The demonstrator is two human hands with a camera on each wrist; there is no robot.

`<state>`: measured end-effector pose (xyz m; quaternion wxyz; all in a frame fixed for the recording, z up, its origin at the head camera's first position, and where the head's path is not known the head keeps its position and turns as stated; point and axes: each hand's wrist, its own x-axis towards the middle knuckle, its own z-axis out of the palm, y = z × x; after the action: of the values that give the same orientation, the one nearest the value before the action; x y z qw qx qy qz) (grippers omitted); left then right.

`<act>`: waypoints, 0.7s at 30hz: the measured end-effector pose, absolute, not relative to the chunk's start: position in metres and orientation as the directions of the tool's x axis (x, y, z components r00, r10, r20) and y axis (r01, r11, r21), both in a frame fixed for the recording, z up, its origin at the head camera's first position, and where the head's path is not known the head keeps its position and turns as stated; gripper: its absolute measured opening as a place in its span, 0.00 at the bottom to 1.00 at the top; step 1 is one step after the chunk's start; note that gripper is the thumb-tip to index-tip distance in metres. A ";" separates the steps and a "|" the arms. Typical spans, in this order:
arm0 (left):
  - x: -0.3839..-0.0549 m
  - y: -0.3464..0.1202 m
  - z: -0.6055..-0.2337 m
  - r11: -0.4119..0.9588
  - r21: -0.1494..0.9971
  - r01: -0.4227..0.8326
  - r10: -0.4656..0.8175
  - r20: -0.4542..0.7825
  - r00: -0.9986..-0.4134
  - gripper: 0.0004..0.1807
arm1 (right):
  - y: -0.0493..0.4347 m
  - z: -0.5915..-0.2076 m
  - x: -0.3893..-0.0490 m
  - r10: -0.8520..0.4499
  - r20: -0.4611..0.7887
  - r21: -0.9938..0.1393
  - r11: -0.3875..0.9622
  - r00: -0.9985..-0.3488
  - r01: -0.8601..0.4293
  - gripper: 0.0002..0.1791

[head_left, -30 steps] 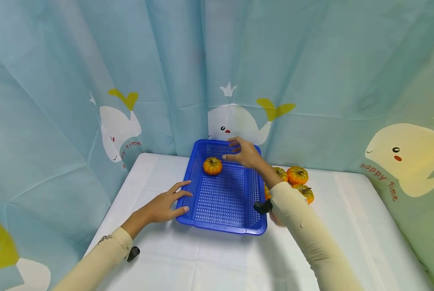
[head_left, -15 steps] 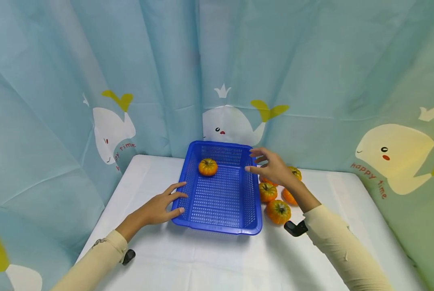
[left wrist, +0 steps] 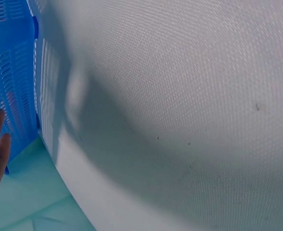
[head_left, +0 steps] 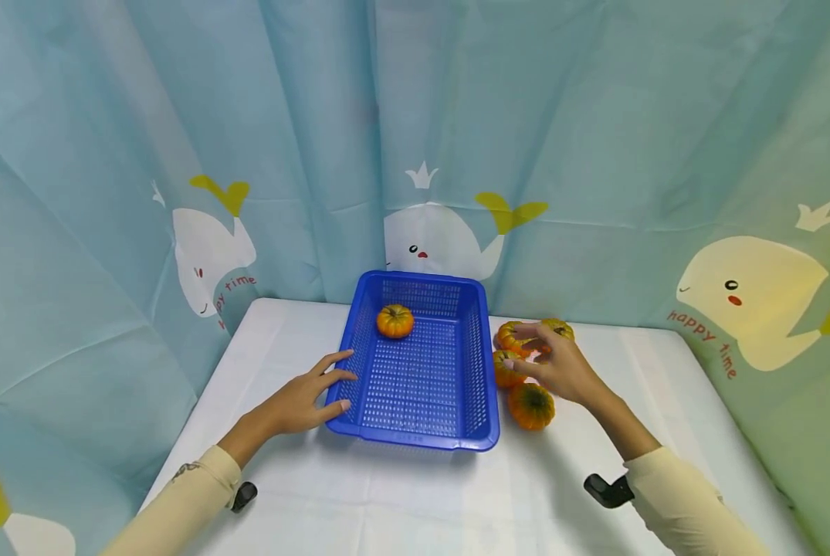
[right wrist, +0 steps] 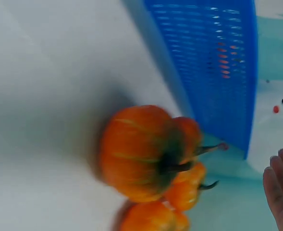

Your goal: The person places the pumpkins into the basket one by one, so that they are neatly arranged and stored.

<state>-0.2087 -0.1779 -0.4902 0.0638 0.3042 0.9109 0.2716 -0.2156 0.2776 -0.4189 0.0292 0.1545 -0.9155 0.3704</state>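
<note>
Left hand: fingers were spread and held nothing; the fingertips lay over the basket's rim on that side, and how firmly they pressed could not be told.
Right hand: thumb and fingers stood apart with nothing between them, poised over the loose pumpkins; whether it touched any of them could not be told.
Blue plastic basket: stood between the two hands, its perforated side wall at the left fingertips.
Pumpkin in the basket: small, orange with a greenish top, it sat ahead of the left fingertips, toward the far end, near the wall on that hand's side.
Loose pumpkins: just outside the basket, about the right hand, one lay nearer the person than the thumb, another under the thumb tip, a third at the fingertips, and a fourth beyond the knuckles.
White tablecloth: spread beneath both hands and the basket.
Cream sleeves: covered both forearms behind the hands.
Pale blue curtain: hung beyond both hands, printed with white whales.
</note>
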 end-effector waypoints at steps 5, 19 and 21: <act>-0.208 -0.178 -0.490 0.667 0.533 0.521 0.588 0.052 -0.807 0.27 | 0.294 -0.441 -0.200 -0.225 0.122 -0.676 0.695 -0.967 -0.247 0.35; -0.205 -0.181 -0.496 0.675 0.517 0.526 0.581 0.067 -0.811 0.27 | 0.310 -0.489 -0.176 -0.189 0.134 -0.646 0.728 -0.973 -0.230 0.41; -0.207 -0.181 -0.495 0.672 0.519 0.528 0.582 0.070 -0.810 0.27 | 0.311 -0.492 -0.176 -0.184 0.129 -0.653 0.724 -0.974 -0.223 0.41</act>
<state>-0.2070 -0.1808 -0.4950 0.0509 0.3039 0.9130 0.2675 -0.1761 0.3114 -0.4923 0.0276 0.1097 -0.9281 0.3549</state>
